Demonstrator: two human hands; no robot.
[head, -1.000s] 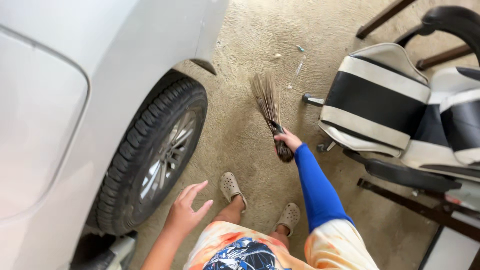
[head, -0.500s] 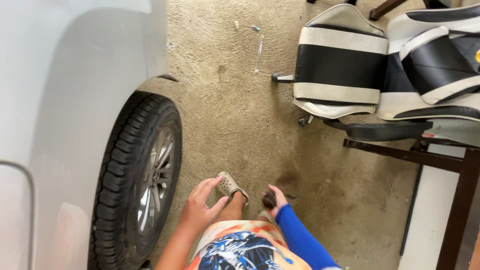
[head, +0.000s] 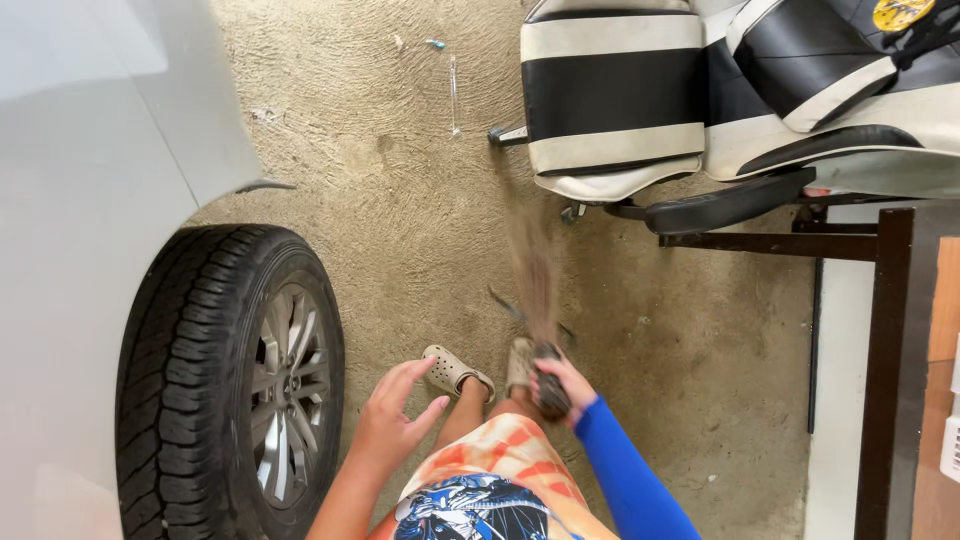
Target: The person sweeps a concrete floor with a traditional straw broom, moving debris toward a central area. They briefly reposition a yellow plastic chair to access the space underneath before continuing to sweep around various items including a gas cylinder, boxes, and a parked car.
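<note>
My right hand (head: 562, 385), in a blue sleeve, grips the dark handle of a short stick broom (head: 535, 290). Its brown bristles are blurred and point away from me over the sandy concrete floor (head: 400, 200), just ahead of my right sandal (head: 519, 365). My left hand (head: 393, 420) hangs free with fingers spread, holding nothing, above my left sandal (head: 452, 370) and close to the car tyre (head: 235, 380).
A silver car body (head: 90, 180) fills the left side. A black and white chair (head: 640, 100) lies on its side at the top right. A dark wooden frame (head: 880, 300) stands at the right. Small bits of litter (head: 452, 90) lie on the floor ahead.
The view has shifted right and nearer the tyre. The broom has swung from far ahead back to my feet, and now its bristles sweep forward again. My left hand stays free.
</note>
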